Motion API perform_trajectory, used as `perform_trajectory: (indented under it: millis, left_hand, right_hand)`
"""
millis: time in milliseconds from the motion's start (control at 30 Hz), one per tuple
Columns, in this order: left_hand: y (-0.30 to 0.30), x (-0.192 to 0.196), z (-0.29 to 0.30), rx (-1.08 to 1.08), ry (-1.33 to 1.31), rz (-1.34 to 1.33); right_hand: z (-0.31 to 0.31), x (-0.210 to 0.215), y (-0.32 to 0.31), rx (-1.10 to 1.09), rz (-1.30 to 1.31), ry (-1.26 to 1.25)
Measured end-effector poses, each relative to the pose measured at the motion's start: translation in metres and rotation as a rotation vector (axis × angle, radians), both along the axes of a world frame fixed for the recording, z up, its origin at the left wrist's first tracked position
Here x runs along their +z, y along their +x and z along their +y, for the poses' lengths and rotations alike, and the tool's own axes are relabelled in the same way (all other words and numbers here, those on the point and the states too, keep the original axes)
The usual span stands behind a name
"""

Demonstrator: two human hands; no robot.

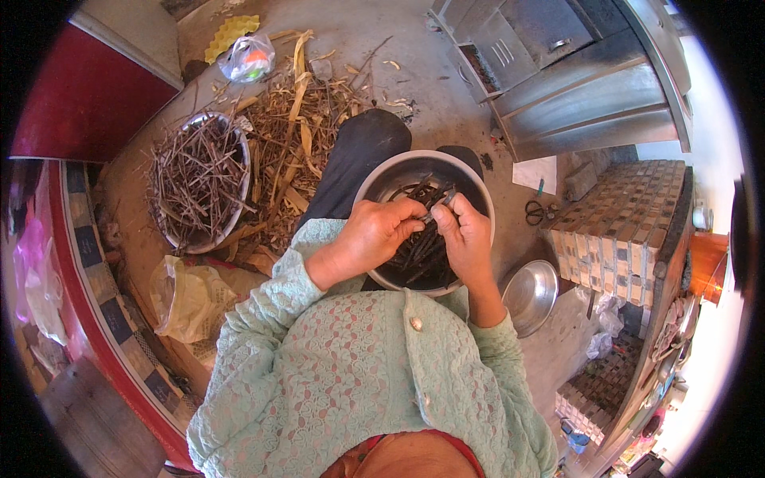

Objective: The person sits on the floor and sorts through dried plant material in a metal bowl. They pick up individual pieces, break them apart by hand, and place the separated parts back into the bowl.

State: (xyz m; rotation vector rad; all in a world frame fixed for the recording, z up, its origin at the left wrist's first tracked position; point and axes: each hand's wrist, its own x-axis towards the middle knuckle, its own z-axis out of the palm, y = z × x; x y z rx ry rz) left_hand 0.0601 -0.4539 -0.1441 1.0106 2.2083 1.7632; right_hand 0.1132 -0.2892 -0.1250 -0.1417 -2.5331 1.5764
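Note:
A metal basin (371, 177) rests on my lap, with dark, thin stick-like pieces (422, 253) lying inside it. Above it, my left hand (373, 233) and my right hand (466, 239) meet with their fingertips almost touching. Both pinch a small dark stick-like piece (431, 215) between thumb and fingers. Its exact kind is too small to make out, and the fingers cover much of it.
At the left a second basin (243, 170) is heaped with thin dry twigs (199, 179). Dry stalks and husks (291, 135) litter the floor beside it. An empty metal bowl (530, 296), scissors (535, 212) and a tiled block (613, 231) stand right; a plastic bag (195, 299) lies left.

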Motion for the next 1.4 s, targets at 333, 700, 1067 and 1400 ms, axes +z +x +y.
perform_trajectory:
  millis: [333, 700, 1067, 1400]
  left_hand:
    - [-0.004, 0.007, -0.005, -0.121, 0.047, -0.286]
    - [-0.006, 0.005, -0.009, -0.165, 0.166, -0.592]
    - [-0.010, 0.008, -0.012, -0.200, 0.165, -0.593]
    - [-0.010, 0.006, -0.011, -0.222, 0.225, -0.622]
  right_hand:
    - [0.007, -0.001, 0.002, 0.067, -0.172, -0.349]
    - [0.012, 0.009, 0.004, 0.068, -0.222, -0.522]
    - [0.007, 0.011, 0.004, 0.067, -0.136, -0.449]
    - [0.003, 0.011, 0.003, 0.077, -0.062, -0.448]
